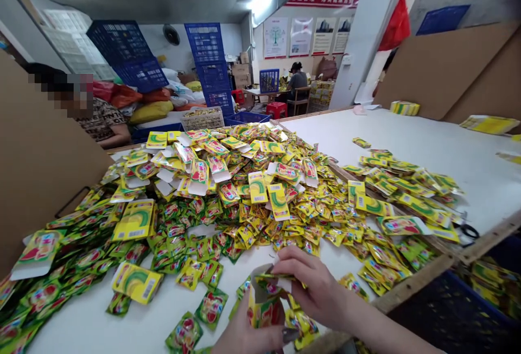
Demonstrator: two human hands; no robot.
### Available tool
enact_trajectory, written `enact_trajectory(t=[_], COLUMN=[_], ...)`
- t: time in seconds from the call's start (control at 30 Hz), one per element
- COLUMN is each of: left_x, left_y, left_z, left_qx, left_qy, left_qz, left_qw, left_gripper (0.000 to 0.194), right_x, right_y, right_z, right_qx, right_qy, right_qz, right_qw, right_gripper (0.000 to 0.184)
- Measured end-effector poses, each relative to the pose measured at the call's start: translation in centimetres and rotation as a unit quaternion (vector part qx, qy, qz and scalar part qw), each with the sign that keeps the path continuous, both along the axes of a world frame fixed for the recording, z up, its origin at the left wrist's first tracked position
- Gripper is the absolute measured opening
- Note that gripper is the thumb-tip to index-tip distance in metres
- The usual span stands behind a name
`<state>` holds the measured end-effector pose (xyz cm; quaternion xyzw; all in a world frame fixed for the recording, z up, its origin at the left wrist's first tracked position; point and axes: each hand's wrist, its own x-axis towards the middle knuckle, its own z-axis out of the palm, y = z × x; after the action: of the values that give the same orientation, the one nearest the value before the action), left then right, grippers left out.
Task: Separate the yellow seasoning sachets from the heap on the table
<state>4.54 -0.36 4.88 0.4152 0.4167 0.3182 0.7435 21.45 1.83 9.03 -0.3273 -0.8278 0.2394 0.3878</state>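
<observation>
Near the table's front edge, my left hand [248, 335] is wrapped round a small printed box [266, 312] whose top flap stands up. My right hand [311, 283] pinches a small green candy packet [268, 284] at the box's mouth; how far the packet is inside I cannot tell. Close to my left hand lie loose green packets [212, 306] with red fruit prints. Yellow packets [300, 326] lie under and beside my right hand. A yellow box [137, 282] with a barcode rests on the white table further left.
A large heap of yellow packets and boxes [257, 187] spreads ahead, with green packets [179, 237] at left. Cardboard panels [36, 142] flank the table. A wooden edge strip [401, 289] borders a blue crate [451, 305] below right. Another person sits behind the left panel.
</observation>
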Motion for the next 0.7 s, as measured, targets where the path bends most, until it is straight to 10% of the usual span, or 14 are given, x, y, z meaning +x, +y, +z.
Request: enact_trajectory(t=[0.27, 0.43, 0.7], left_x=[0.2, -0.3, 1.3], left_y=[0.5, 0.2, -0.4], left_z=[-1.3, -1.8, -3.9], left_qx=[0.059, 0.022, -0.031], left_qy=[0.056, -0.031, -0.084], left_qz=[-0.113, -0.141, -0.150], left_qw=[0.990, 0.989, 0.985], left_gripper=[0.034, 0.041, 0.052], right_x=[1.9, 2.1, 3.2], right_y=[-0.9, -1.6, -3.1], right_z=[3.3, 0.4, -1.7], right_qx=[-0.182, -0.237, -0.304], right_qy=[-0.158, -0.016, 0.070], right_qz=[0.109, -0.004, 0.003], right_qw=[0.964, 0.971, 0.950], right_gripper=[0.040, 0.032, 0.030])
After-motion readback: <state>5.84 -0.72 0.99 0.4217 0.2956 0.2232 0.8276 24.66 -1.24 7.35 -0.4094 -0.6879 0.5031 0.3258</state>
